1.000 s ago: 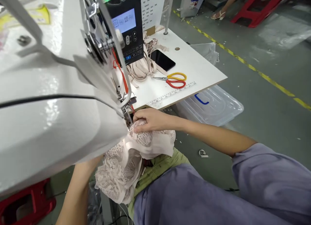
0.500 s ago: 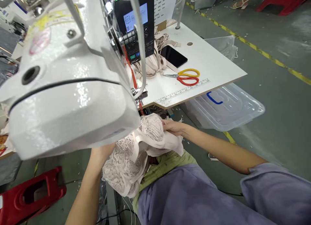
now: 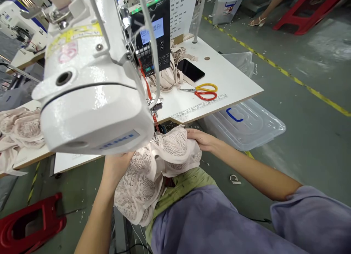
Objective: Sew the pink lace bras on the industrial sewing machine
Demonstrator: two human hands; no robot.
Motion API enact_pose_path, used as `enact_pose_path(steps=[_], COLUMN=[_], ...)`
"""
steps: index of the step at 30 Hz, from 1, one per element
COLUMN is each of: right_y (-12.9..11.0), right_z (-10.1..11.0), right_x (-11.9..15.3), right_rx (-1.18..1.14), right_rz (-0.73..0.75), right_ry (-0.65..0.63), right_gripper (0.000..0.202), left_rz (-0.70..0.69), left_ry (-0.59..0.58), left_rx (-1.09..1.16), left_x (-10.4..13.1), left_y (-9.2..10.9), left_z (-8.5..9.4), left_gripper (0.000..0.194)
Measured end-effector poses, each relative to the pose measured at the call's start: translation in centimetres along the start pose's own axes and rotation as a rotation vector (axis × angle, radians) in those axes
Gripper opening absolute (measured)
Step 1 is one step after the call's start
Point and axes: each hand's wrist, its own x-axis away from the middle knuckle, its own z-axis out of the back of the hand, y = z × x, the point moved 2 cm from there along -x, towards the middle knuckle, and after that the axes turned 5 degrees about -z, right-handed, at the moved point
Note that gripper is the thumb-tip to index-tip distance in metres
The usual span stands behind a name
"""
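Lace garment at the head of a sewing machine, by the near edge of the desk.
Two lidded, clear plastic containers are shown: a near box with a blue handle, partly beneath the desk's right side, and a far box beyond the desk; the contents of neither can be made out. The garment lies between the hands. The right hand grasps its right edge in the fingers; the left hand meets its left side, the fingers partly hidden by the machine, so their grip cannot be told.
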Motion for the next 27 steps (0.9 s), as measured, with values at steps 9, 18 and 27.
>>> enact_pose_path(steps=[9,18,27], right_y=[1.5,3.2,-6.3], right_z=[2.0,5.6,-7.4], right_x=[2.6,1.9,5.4], right_rx=[0.586,1.029,0.955], right_rz=[-0.059,0.306,1.019], right_ry=[0.009,0.452,0.321], right_gripper=[0.036,0.027,0.025], left_rz=[0.034,-0.146,0.02], left_ry=[-0.379,-0.09,-0.08], left_rx=[0.062,0.003,0.201], left_x=[8.2,14.2,16.4], left_y=[-1.8,-4.7,-4.4], left_z=[-5.6,-18.9,-20.2], left_gripper=[0.026,0.031,0.026])
